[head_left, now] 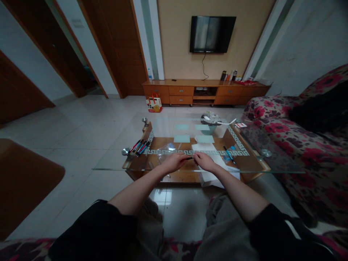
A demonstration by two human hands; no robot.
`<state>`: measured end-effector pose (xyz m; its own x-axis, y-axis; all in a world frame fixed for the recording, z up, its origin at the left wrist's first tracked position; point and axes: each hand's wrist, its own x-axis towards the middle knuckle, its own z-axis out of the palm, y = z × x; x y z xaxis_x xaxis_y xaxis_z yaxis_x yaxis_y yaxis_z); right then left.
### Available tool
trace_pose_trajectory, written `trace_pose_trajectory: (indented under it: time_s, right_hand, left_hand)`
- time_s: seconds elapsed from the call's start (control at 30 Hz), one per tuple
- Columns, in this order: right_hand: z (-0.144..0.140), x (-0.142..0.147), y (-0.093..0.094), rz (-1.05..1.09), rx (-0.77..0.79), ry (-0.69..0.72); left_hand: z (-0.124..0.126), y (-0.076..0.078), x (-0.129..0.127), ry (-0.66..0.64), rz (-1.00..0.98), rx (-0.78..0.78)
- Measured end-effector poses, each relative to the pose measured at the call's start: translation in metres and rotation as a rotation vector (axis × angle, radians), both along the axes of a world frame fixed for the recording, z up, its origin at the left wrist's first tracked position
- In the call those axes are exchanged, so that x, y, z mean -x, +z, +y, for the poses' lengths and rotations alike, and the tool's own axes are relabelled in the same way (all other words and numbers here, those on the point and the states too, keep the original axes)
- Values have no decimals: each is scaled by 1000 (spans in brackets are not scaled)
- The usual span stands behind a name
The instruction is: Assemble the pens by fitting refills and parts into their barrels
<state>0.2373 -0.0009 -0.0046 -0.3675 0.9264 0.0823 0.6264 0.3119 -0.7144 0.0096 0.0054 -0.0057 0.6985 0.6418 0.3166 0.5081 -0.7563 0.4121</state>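
Observation:
Over the near part of the glass table, my two hands are close together. My left hand is closed, its fingertips pinching a short dark stick-shaped thing that looks like a pen. The other end of it meets the curled fingers of my right hand, which is closed too. Most of the pen is hidden by the fingers. To the left lies a bunch of several pens with black, blue and red parts. A single blue and black pen lies slanted on the right.
White paper or a box and clear plastic show through the glass. A waste basket with a bag stands beyond the table's far side. A flowered sofa is at the right, a paper bag by the TV cabinet.

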Motion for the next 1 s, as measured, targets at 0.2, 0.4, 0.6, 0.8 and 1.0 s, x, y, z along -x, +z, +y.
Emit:
trace_pose_trajectory:
  time_s: [0.2, 0.4, 0.6, 0.8, 1.0]
  right_hand:
    - [-1, 1, 3, -29, 59, -7]
    - [0, 0, -2, -15, 131, -18]
    - [1, 1, -3, 46, 111, -58]
    - [9, -5, -8, 91, 23, -245]
    - [8, -9, -6, 44, 64, -256]
  left_hand:
    - [-2, 4, -3, 33, 27, 13]
    - [-1, 6, -5, 73, 1, 77]
    - [-3, 6, -5, 116, -17, 55]
    - [-4, 7, 3, 285, 130, 47]
    - [-5, 14, 3, 307, 140, 13]
